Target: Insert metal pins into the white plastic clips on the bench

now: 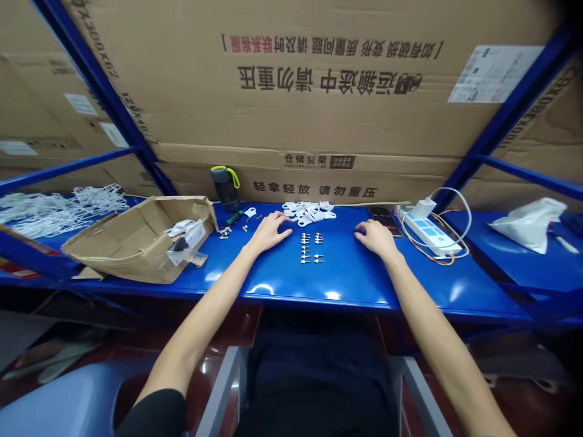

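Note:
My left hand [272, 232] rests on the blue shelf top [273, 276], fingers apart and holding nothing. Its fingertips are close to a heap of white plastic pieces [312, 212]. Between my hands, several small metal pin-like parts [305, 249] lie in two columns, with a gap in the right one. My right hand [376, 237] lies on the surface to the right of these parts, fingers loosely bent and nothing in them. Just behind it a dark phone [383, 216] lies flat, partly hidden by that hand.
An open cardboard box [122, 246] with small bags stands left, below a dark bottle [225, 189]. Nearby lie a green-handled tool [234, 218] and brass bits [225, 232]. Right are a power strip [432, 233] with cables and a white bag [528, 224]. White cords [59, 209] lie far left.

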### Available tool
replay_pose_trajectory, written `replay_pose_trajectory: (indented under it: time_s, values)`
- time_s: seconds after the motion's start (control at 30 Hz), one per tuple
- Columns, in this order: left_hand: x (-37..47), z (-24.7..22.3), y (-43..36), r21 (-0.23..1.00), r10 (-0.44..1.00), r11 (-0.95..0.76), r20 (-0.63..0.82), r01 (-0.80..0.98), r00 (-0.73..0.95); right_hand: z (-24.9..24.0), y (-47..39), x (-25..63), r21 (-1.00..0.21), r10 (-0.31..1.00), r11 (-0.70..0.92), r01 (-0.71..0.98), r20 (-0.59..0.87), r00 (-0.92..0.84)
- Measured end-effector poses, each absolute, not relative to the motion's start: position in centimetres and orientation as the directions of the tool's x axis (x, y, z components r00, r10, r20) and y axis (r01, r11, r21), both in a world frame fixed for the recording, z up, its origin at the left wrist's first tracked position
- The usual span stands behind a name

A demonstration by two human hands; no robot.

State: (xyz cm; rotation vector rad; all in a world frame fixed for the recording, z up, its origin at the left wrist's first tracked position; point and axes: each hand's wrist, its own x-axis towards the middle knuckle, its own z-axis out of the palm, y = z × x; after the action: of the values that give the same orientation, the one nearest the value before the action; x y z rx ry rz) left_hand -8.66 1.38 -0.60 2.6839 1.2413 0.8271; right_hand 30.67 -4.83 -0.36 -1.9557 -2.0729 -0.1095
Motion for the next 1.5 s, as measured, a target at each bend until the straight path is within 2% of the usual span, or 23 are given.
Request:
replay_pose_trajectory:
  time_s: [0.2, 0.43, 0.83, 1.1, 1.5]
  values:
    - [-11.7, -0.6, 2.4, 0.334, 0.767, -0.628, 0.417, 0.703, 0.487, -0.2, -5.0, 30.9, -0.134, 0.97, 0.051, 0.99, 0.243, -0.017]
    - [-12.7, -0.5, 2.9, 0.371, 0.752, -0.653, 0.424, 0.66, 0.505, 0.3, -5.3, 30.7, -0.104, 0.975, 0.025, 0.994, 0.224, -0.002]
    - [-10.6, -1.4, 3.3, 0.211, 0.775, -0.585, 0.429, 0.783, 0.464, 0.7, -5.6, 29.6, -0.072, 0.976, 0.009, 0.997, 0.216, 0.007]
    - [-10.1, -1.5, 2.9, 0.305, 0.826, -0.505, 0.441, 0.807, 0.351, 0.8, -5.6, 28.4, -0.046, 0.979, 0.023, 0.999, 0.201, -0.013]
    - [-9.6, -1.5, 2.7, 0.351, 0.86, -0.446, 0.423, 0.823, 0.286, 0.3, -5.4, 27.4, -0.148, 0.967, 0.092, 0.985, 0.251, -0.053]
